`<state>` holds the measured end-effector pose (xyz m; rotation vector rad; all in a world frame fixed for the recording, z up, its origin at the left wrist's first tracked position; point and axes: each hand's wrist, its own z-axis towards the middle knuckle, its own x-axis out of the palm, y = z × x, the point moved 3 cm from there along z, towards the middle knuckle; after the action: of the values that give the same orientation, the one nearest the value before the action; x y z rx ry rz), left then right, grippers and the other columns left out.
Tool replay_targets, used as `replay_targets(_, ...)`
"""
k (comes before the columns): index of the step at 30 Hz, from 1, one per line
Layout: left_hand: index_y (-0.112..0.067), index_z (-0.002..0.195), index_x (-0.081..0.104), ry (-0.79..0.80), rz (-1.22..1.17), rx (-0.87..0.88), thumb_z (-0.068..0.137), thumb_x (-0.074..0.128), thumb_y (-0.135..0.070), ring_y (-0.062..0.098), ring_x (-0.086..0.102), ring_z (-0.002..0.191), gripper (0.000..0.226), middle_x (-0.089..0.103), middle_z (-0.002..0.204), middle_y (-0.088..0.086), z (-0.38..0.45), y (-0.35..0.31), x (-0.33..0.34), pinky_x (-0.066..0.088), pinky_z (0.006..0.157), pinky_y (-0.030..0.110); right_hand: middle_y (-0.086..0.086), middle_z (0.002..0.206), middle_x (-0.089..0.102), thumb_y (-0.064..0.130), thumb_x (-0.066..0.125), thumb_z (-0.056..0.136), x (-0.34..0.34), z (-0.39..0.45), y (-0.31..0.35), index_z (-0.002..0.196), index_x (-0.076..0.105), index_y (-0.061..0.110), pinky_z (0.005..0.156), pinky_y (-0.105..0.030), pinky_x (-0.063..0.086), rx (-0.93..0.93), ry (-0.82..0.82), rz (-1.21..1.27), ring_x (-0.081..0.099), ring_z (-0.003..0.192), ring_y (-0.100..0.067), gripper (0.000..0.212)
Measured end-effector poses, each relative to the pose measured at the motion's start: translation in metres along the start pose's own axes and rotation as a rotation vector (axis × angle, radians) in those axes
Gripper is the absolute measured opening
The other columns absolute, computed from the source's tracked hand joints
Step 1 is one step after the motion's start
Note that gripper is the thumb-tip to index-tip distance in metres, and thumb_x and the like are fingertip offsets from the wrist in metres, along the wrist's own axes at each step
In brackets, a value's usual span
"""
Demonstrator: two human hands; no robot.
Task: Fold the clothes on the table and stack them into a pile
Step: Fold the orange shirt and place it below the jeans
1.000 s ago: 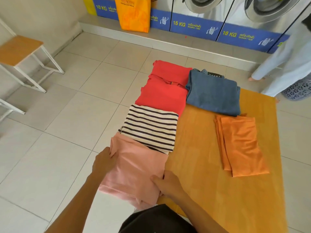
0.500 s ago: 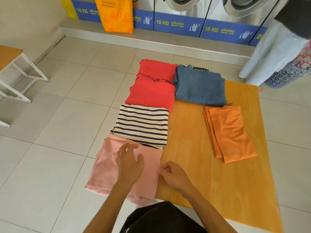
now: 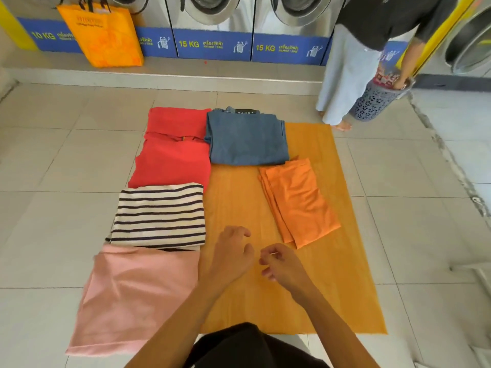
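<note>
On the wooden bench (image 3: 233,197), both hands hover over bare wood near 6 o'clock: the left hand (image 3: 230,257) and right hand (image 3: 283,265), fingers loosely curled, holding nothing. At 9 o'clock lie a pink garment (image 3: 132,298), a striped shirt (image 3: 159,216) and a red garment (image 3: 172,155); a folded blue garment (image 3: 245,139) sits at 12, an orange cloth (image 3: 299,201) at 2.

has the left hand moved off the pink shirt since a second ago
Yes. The left hand has shifted right, off the pink shirt, and now hovers over the bare wooden table.
</note>
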<state>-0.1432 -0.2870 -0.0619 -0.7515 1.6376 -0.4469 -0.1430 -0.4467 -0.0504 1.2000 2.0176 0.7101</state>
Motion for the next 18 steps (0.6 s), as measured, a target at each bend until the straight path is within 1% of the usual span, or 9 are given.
replay_targets(3, -0.019, 0.12, 0.058, 0.046, 0.007, 0.031, 0.089, 0.053, -0.021, 0.018, 0.047, 0.122, 0.031, 0.051, 0.128, 0.002, 0.02, -0.023, 0.015, 0.041, 0.104, 0.035, -0.005, 0.102, 0.068, 0.026, 0.059, 0.095, -0.039, 0.013, -0.014, 0.108, 0.062, 0.019, 0.068, -0.035, 0.055, 0.061, -0.105, 0.071, 0.069, 0.073, -0.015, 0.015)
replay_targets(5, -0.019, 0.121, 0.058, 0.089, 0.018, 0.024, 0.09, 0.052, -0.022, 0.019, 0.047, 0.122, 0.031, 0.049, 0.13, 0.002, 0.035, -0.038, 0.023, 0.041, 0.104, 0.036, -0.001, 0.104, 0.065, 0.032, 0.063, 0.092, -0.065, 0.024, -0.021, 0.115, 0.056, 0.018, 0.078, -0.043, 0.058, 0.106, -0.188, 0.095, 0.068, 0.088, -0.02, 0.028)
replay_targets(7, -0.02, 0.12, 0.058, 0.121, 0.039, 0.031, 0.09, 0.05, -0.022, 0.02, 0.046, 0.123, 0.031, 0.048, 0.13, 0.003, 0.055, -0.054, 0.029, 0.04, 0.105, 0.036, -0.001, 0.103, 0.065, 0.036, 0.065, 0.089, -0.089, 0.035, -0.026, 0.116, 0.05, 0.019, 0.084, -0.048, 0.06, 0.161, -0.232, 0.087, 0.067, 0.094, -0.022, 0.035)
replay_targets(8, -0.02, 0.119, 0.058, 0.121, 0.061, 0.047, 0.09, 0.05, -0.021, 0.021, 0.047, 0.123, 0.031, 0.049, 0.128, 0.004, 0.066, -0.062, 0.032, 0.041, 0.105, 0.036, -0.002, 0.101, 0.066, 0.035, 0.064, 0.088, -0.099, 0.039, -0.027, 0.114, 0.05, 0.018, 0.082, -0.047, 0.061, 0.189, -0.227, 0.1, 0.067, 0.094, -0.022, 0.034)
replay_targets(10, -0.02, 0.121, 0.058, 0.114, 0.105, 0.074, 0.09, 0.051, -0.021, 0.022, 0.046, 0.123, 0.032, 0.05, 0.128, 0.005, 0.089, -0.078, 0.034, 0.042, 0.103, 0.036, -0.002, 0.096, 0.071, 0.032, 0.064, 0.086, -0.112, 0.048, -0.03, 0.109, 0.058, 0.013, 0.074, -0.042, 0.062, 0.226, -0.188, 0.16, 0.069, 0.091, -0.02, 0.03)
replay_targets(13, -0.015, 0.129, 0.053, 0.064, 0.163, 0.092, 0.09, 0.055, -0.019, 0.026, 0.042, 0.129, 0.039, 0.048, 0.135, 0.009, 0.134, -0.104, 0.034, 0.04, 0.104, 0.035, -0.003, 0.079, 0.069, 0.027, 0.062, 0.083, -0.126, 0.058, -0.029, 0.094, 0.067, 0.009, 0.067, -0.037, 0.056, 0.201, -0.136, 0.187, 0.065, 0.074, -0.018, 0.022)
replay_targets(14, -0.013, 0.132, 0.05, 0.04, 0.177, 0.088, 0.09, 0.057, -0.019, 0.026, 0.041, 0.131, 0.043, 0.046, 0.138, 0.009, 0.149, -0.111, 0.034, 0.039, 0.105, 0.036, -0.006, 0.077, 0.067, 0.025, 0.061, 0.083, -0.128, 0.061, -0.029, 0.09, 0.068, 0.008, 0.067, -0.036, 0.054, 0.196, -0.118, 0.204, 0.063, 0.073, -0.018, 0.019)
replay_targets(16, -0.01, 0.14, 0.043, -0.001, 0.212, 0.071, 0.091, 0.058, -0.023, 0.027, 0.04, 0.135, 0.053, 0.041, 0.144, 0.01, 0.178, -0.117, 0.036, 0.04, 0.107, 0.039, -0.011, 0.083, 0.071, 0.021, 0.062, 0.087, -0.132, 0.066, -0.03, 0.092, 0.07, 0.005, 0.069, -0.037, 0.054, 0.209, -0.077, 0.252, 0.065, 0.077, -0.019, 0.019)
replay_targets(18, -0.009, 0.147, 0.032, 0.026, 0.261, 0.021, 0.092, 0.057, -0.034, 0.028, 0.033, 0.142, 0.066, 0.032, 0.154, 0.01, 0.204, -0.112, 0.043, 0.037, 0.111, 0.044, -0.009, 0.094, 0.074, 0.021, 0.061, 0.092, -0.136, 0.068, -0.032, 0.096, 0.071, 0.004, 0.078, -0.04, 0.057, 0.228, -0.055, 0.331, 0.069, 0.086, -0.02, 0.019)
